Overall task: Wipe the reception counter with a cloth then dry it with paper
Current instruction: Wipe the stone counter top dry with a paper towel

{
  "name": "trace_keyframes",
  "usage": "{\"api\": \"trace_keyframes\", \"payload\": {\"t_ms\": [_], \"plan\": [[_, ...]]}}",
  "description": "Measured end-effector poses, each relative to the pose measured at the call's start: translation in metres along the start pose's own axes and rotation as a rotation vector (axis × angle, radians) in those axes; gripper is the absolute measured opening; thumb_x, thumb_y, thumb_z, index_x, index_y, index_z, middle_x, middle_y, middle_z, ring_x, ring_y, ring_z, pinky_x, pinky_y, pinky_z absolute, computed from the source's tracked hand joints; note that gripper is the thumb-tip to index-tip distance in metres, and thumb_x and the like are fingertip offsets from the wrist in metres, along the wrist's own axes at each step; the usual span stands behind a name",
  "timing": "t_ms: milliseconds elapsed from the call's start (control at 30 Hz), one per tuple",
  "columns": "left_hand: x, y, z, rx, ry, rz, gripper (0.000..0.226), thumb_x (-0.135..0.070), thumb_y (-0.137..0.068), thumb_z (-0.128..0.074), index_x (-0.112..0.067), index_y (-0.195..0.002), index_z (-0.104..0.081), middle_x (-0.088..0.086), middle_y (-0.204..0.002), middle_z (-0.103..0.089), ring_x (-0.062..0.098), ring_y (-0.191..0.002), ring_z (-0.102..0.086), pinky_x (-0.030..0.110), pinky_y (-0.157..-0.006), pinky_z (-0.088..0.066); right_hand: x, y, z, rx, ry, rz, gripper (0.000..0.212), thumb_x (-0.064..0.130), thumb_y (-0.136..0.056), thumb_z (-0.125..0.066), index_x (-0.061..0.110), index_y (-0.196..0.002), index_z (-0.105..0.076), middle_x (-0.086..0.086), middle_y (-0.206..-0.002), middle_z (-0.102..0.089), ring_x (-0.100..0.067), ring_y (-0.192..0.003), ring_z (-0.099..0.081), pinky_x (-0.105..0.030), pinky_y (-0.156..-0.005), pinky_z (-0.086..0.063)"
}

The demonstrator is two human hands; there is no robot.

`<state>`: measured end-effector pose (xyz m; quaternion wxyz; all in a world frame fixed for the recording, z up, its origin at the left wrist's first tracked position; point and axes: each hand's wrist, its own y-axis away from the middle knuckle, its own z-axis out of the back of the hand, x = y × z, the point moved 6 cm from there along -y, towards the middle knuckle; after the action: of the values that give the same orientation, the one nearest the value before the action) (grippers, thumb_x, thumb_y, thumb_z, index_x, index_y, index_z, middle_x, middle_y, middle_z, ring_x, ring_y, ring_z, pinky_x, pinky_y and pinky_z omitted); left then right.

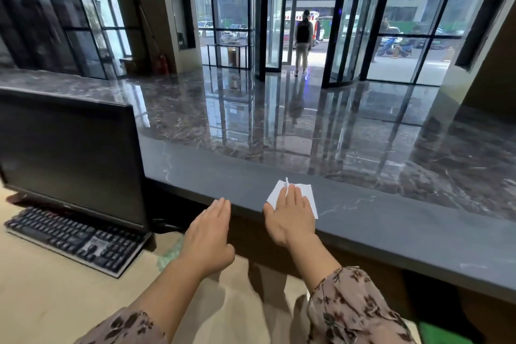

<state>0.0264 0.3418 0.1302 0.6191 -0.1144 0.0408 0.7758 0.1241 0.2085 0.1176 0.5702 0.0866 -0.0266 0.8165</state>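
1. The white paper [306, 190] lies on the dark grey surface [391, 227], near its front edge.
2. The right hand [290, 215] presses it down, fingers straight, not clenched.
3. The left hand [208, 234] is released, holding nothing, just beside that edge.
4. A monitor [69, 159] and keyboard [72, 237] sit left.

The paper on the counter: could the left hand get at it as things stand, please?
Probably yes, at its edges: the left hand is open near the counter edge, close to the paper, with nothing between them. The right hand, though, lies flat over most of the sheet.
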Motion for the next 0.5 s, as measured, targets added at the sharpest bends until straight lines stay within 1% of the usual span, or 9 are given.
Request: {"api": "trace_keyframes", "payload": {"t_ms": [133, 300, 400, 500], "plan": [[0.021, -0.004, 0.001, 0.008, 0.021, 0.012, 0.087, -0.015, -0.083, -0.051, -0.014, -0.154, 0.001, 0.001, -0.162, 0.000, 0.014, -0.149, 0.002, 0.031, -0.122, -0.012, 0.056, -0.024, -0.009, 0.043, 0.010, 0.108, 0.065, 0.044, -0.102, -0.008, 0.006, -0.151, 0.009, -0.012, -0.160, 0.013, -0.025, -0.147, 0.014, -0.038, -0.119, 0.007], [0.047, -0.007, 0.003, 0.011, 0.039, 0.044, 0.091, -0.016, -0.081, -0.052, -0.011, -0.153, 0.002, 0.004, -0.162, 0.001, 0.016, -0.149, 0.004, 0.028, -0.121, -0.008, 0.126, -0.047, -0.018, 0.120, -0.003, 0.288, 0.063, 0.042, -0.102, -0.007, 0.007, -0.152, 0.007, -0.010, -0.160, 0.013, -0.022, -0.147, 0.014, -0.037, -0.120, 0.007], [0.055, -0.010, 0.005, 0.018, 0.032, 0.067, 0.092, -0.015, -0.080, -0.053, -0.010, -0.153, 0.002, 0.004, -0.162, 0.002, 0.016, -0.149, 0.006, 0.030, -0.121, -0.009, 0.138, -0.054, -0.018, 0.138, -0.010, 0.319, 0.061, 0.040, -0.102, -0.007, 0.007, -0.152, 0.007, -0.009, -0.160, 0.013, -0.020, -0.147, 0.013, -0.036, -0.120, 0.005], [0.051, -0.015, 0.006, 0.027, 0.024, 0.068, 0.091, -0.014, -0.079, -0.053, -0.011, -0.153, 0.001, 0.005, -0.162, 0.003, 0.016, -0.149, 0.006, 0.031, -0.122, -0.011, 0.124, -0.054, -0.015, 0.119, -0.006, 0.292, 0.063, 0.041, -0.102, -0.008, 0.006, -0.152, 0.006, -0.010, -0.160, 0.011, -0.021, -0.148, 0.011, -0.036, -0.121, 0.003]]}}
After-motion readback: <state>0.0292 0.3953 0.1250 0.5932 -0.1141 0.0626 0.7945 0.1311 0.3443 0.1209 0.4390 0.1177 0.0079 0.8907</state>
